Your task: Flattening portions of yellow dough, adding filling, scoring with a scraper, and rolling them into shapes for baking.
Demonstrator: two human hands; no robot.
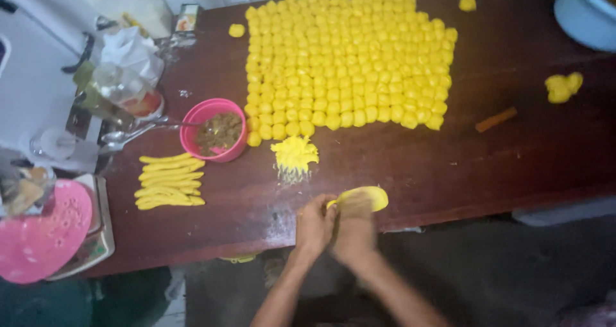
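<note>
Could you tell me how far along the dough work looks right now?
Done: a few finished rolls lie beside the pink bowl of brown filling. In hand: the left hand and right hand hold a flattened yellow piece at the table edge. Left: a big block of dough balls, plus a scrap heap and loose lumps.

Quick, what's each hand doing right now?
Left hand: pinching the edge of the flat yellow dough.
Right hand: under the dough, holding it; blurred, so the exact grip cannot be told.
</note>
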